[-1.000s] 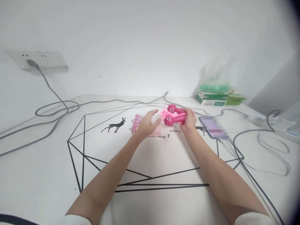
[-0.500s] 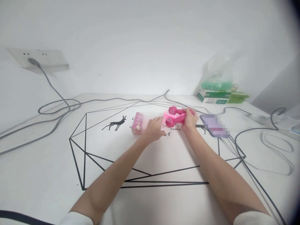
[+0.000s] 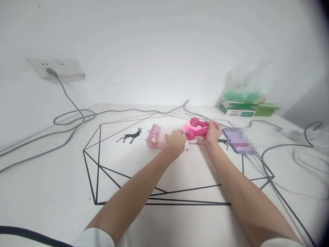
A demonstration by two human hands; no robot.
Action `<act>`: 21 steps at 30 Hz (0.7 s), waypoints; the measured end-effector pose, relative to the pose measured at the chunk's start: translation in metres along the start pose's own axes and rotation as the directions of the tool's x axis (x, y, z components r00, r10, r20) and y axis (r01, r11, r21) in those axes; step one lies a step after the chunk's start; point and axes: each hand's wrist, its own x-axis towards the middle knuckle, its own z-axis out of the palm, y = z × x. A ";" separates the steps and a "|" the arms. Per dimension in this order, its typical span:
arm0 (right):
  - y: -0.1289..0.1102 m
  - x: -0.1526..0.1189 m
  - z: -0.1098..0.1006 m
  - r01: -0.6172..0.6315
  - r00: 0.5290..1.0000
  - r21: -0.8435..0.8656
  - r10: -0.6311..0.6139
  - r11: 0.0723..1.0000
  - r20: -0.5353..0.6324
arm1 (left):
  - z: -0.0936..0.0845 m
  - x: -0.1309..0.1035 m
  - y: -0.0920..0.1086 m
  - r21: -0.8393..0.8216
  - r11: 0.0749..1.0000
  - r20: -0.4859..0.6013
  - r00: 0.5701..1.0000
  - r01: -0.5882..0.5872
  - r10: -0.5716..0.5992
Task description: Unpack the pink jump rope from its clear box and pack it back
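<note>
My left hand [image 3: 176, 141], its fingers curled, grips the right part of a clear plastic box [image 3: 161, 139] with a pink printed end. The box lies on its side on the table and is partly hidden by that hand. Closed around the right end of a bright pink two-armed item [image 3: 202, 131] is my right hand [image 3: 212, 133]. That item has two round knobs with eye-like rings, pointing left at the box. Paler pink material shows between the knobs, close to my left fingers; whether it is inside the box I cannot tell.
A phone [image 3: 240, 140] with a blurred screen lies right of my right hand. Grey cables [image 3: 74, 120] loop over the table's left, back and right. Green-and-white boxes [image 3: 239, 107] under a plastic bag [image 3: 243, 84] stand at the back right. A wall socket [image 3: 68, 68] holds a plug.
My left hand has closed into a tighter curl on the box and shifted right, nearer the pink knobs. The whole view has shifted slightly; my right hand keeps its hold.
</note>
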 end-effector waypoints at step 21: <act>-0.013 -0.002 0.007 -0.064 0.997 0.121 0.070 0.991 -0.043 | 0.016 -0.011 -0.031 0.087 0.995 -0.272 0.960 -0.048 0.070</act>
